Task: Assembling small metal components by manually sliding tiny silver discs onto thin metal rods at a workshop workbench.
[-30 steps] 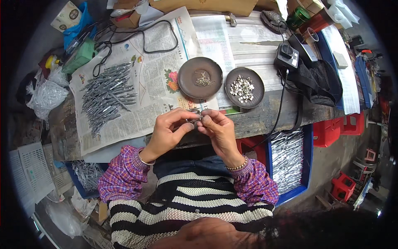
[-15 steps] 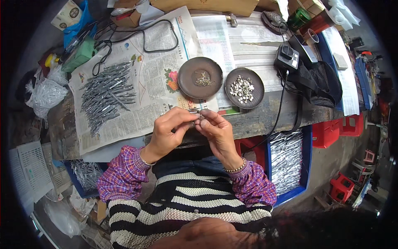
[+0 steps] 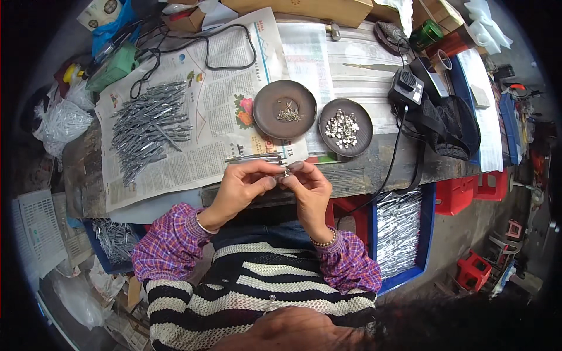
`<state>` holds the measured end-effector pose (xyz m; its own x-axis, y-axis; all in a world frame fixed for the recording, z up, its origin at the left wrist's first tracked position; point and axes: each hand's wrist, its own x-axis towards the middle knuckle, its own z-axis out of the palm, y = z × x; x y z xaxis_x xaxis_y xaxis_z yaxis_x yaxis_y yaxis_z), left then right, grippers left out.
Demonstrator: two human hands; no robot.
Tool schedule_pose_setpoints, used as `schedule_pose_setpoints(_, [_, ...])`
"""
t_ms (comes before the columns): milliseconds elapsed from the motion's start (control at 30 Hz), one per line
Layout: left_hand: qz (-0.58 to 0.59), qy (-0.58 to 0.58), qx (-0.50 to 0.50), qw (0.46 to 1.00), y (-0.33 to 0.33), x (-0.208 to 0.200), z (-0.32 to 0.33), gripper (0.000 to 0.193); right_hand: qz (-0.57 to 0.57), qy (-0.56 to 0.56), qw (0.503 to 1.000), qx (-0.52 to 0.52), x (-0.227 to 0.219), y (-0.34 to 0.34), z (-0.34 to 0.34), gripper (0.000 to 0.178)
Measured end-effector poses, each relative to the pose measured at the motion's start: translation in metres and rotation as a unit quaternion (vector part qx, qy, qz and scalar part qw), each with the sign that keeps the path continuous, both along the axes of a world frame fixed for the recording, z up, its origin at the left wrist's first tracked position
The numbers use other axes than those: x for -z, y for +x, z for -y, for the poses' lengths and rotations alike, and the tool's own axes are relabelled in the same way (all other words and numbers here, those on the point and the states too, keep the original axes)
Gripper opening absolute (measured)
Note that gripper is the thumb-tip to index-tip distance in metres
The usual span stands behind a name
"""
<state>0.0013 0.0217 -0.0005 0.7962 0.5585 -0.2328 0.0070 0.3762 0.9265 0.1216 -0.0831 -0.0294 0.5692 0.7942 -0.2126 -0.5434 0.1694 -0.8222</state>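
Observation:
At the table's near edge my two hands meet, thumbs and forefingers pinched together. Between the fingertips is a small shiny metal part (image 3: 286, 173), mostly hidden. My left hand (image 3: 239, 188) closes on it from one side and my right hand (image 3: 311, 192) from the other. Just beyond the fingers, several thin metal rods (image 3: 253, 158) lie on the newspaper. Farther off stand two dark round dishes: the left dish (image 3: 263, 120) holds thin brass-coloured pins (image 3: 289, 111), the right dish (image 3: 364, 137) small silvery round pieces (image 3: 341, 128).
A heap of grey metal rods (image 3: 149, 128) covers the newspaper (image 3: 216, 117) at left. A black cable (image 3: 211, 65) lies behind it. At right are a black device (image 3: 407, 88) with a cord and a mesh bag (image 3: 448, 126). Blue trays (image 3: 430, 234) of metal parts flank my lap.
My hands have shifted slightly down, toward my body, still pinched together. The rods on the newspaper beyond my fingers show more fully now. The whole view has moved a little.

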Motion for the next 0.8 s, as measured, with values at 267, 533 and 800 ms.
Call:
schedule_pose_setpoints(267, [0.009,0.099,-0.042,0.994,0.003,0.007,0.009,0.020,0.026,-0.040,0.999,0.001,0.001,0.002,0.005,0.012])
schedule_pose_setpoints(533, [0.004,0.198,-0.048,0.979,0.002,0.009,0.008,0.021,0.011,-0.067,0.997,-0.033,-0.007,0.006,0.007,0.010])
schedule_pose_setpoints(800, [0.012,0.200,-0.045,0.979,0.004,0.009,0.007,0.022,0.019,-0.056,0.997,-0.053,-0.008,0.008,0.006,0.013])
